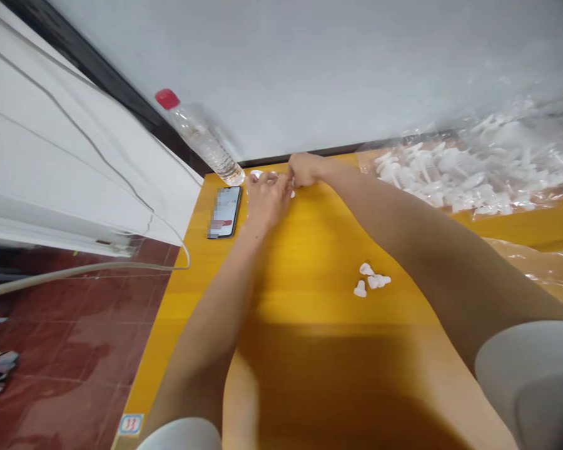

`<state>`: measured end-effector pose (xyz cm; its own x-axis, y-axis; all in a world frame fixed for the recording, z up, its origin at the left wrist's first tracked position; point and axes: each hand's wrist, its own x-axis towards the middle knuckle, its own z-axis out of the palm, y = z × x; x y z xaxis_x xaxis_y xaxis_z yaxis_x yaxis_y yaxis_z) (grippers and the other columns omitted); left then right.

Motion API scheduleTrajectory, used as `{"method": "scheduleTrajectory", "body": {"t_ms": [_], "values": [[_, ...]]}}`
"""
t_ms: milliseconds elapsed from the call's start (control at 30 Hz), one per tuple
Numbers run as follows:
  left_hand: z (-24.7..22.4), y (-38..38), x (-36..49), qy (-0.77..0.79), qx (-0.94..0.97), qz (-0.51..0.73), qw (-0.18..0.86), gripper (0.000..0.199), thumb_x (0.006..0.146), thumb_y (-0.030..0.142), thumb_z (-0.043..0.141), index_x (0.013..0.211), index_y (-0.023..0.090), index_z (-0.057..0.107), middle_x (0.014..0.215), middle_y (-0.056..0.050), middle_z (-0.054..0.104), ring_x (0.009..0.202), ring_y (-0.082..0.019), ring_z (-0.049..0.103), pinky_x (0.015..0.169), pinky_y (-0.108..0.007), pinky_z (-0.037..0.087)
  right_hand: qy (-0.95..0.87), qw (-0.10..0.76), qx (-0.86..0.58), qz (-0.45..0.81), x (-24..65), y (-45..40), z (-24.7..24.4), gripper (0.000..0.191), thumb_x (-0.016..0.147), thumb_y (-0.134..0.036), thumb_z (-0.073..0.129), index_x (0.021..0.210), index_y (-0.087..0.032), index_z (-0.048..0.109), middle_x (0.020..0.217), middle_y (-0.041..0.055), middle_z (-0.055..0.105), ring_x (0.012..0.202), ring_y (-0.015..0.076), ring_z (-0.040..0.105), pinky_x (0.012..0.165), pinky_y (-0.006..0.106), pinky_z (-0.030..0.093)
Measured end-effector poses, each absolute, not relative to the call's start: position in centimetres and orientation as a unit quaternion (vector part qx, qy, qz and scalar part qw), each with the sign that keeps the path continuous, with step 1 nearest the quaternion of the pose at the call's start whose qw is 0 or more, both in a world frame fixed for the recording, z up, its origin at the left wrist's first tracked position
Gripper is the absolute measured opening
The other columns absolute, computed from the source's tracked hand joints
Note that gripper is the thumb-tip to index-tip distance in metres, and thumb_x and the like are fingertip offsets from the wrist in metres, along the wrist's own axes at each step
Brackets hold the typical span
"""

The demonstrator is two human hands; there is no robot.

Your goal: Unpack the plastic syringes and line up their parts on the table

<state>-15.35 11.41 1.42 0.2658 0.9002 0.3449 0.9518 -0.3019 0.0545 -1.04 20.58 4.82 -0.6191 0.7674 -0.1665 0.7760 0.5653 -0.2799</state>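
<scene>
Both my hands reach to the far edge of the yellow table (309, 250), close together. My left hand (267, 197) lies palm down with its fingers over some small white pieces (257, 173), which it partly covers. Right beside it, my right hand (304, 170) is curled, its fingertips pressed together near the left fingers; whatever they hold is hidden. Several small white plastic plugs (361, 289) lie in a loose group on the table, left of my right forearm. A phone (225, 212) with a lit screen lies left of my left hand.
An upright clear bottle (209, 147) with a red cap is at the back left corner. At the back right, a clear plastic bag (473, 162) holds many white parts. More clear plastic (539, 269) lies at the right. A cable (98, 267) hangs at the left edge.
</scene>
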Motion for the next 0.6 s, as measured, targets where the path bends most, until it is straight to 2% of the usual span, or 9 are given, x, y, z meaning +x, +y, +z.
{"method": "scheduleTrajectory", "body": {"t_ms": [133, 233, 300, 433, 500, 600], "values": [[1.0, 11.2, -15.6, -0.591, -0.784, -0.158, 0.108, 0.026, 0.098, 0.027, 0.054, 0.122, 0.023, 0.064, 0.120, -0.014, 0.074, 0.120, -0.034, 0.060, 0.102, -0.056, 0.031, 0.876, -0.006, 0.438, -0.199, -1.0, 21.0, 4.4, 0.033, 0.082, -0.015, 0.072, 0.114, -0.011, 0.077, 0.101, 0.0071, 0.075, 0.092, 0.0172, 0.067, 0.081, 0.024, 0.050], [0.6, 11.1, -15.8, -0.589, -0.783, -0.163, 0.117, 0.025, 0.097, 0.029, 0.057, 0.121, 0.026, 0.064, 0.120, -0.012, 0.074, 0.122, -0.035, 0.058, 0.102, -0.056, 0.031, 0.864, -0.010, 0.455, -0.214, -0.8, 20.7, 4.0, 0.028, 0.084, -0.016, 0.070, 0.110, -0.009, 0.078, 0.101, 0.0105, 0.076, 0.093, 0.0195, 0.068, 0.079, 0.025, 0.050], [0.5, 11.0, -15.8, -0.594, -0.778, -0.166, 0.115, 0.024, 0.097, 0.027, 0.057, 0.119, 0.026, 0.065, 0.120, -0.011, 0.074, 0.122, -0.035, 0.057, 0.102, -0.057, 0.030, 0.861, -0.013, 0.458, -0.220, -0.9, 20.3, 3.9, 0.026, 0.086, -0.016, 0.067, 0.109, -0.010, 0.079, 0.102, 0.0109, 0.076, 0.095, 0.0192, 0.068, 0.081, 0.024, 0.050], [0.8, 10.4, -15.7, -0.618, -0.756, -0.183, 0.113, 0.021, 0.099, 0.024, 0.054, 0.118, 0.023, 0.065, 0.121, -0.010, 0.073, 0.121, -0.033, 0.055, 0.102, -0.058, 0.030, 0.860, -0.034, 0.454, -0.231, -0.9, 19.4, 4.3, 0.035, 0.091, -0.020, 0.065, 0.124, -0.012, 0.074, 0.118, 0.0111, 0.074, 0.106, 0.0163, 0.067, 0.087, 0.020, 0.048], [1.3, 9.5, -15.6, -0.618, -0.753, -0.199, 0.111, 0.020, 0.099, 0.026, 0.058, 0.117, 0.023, 0.065, 0.123, -0.009, 0.072, 0.121, -0.032, 0.055, 0.103, -0.057, 0.031, 0.858, -0.038, 0.458, -0.229, -0.1, 18.7, 5.1, 0.039, 0.092, -0.020, 0.064, 0.129, -0.011, 0.071, 0.123, 0.0122, 0.073, 0.111, 0.0178, 0.066, 0.091, 0.021, 0.048], [2.3, 6.8, -15.2, -0.586, -0.771, -0.237, 0.078, 0.020, 0.096, 0.027, 0.064, 0.114, 0.022, 0.068, 0.121, -0.008, 0.073, 0.120, -0.031, 0.059, 0.104, -0.053, 0.037, 0.865, -0.029, 0.458, -0.205, 3.0, 16.5, 7.1, 0.036, 0.090, -0.018, 0.065, 0.124, -0.011, 0.073, 0.123, 0.0137, 0.073, 0.114, 0.0234, 0.066, 0.097, 0.028, 0.048]]}}
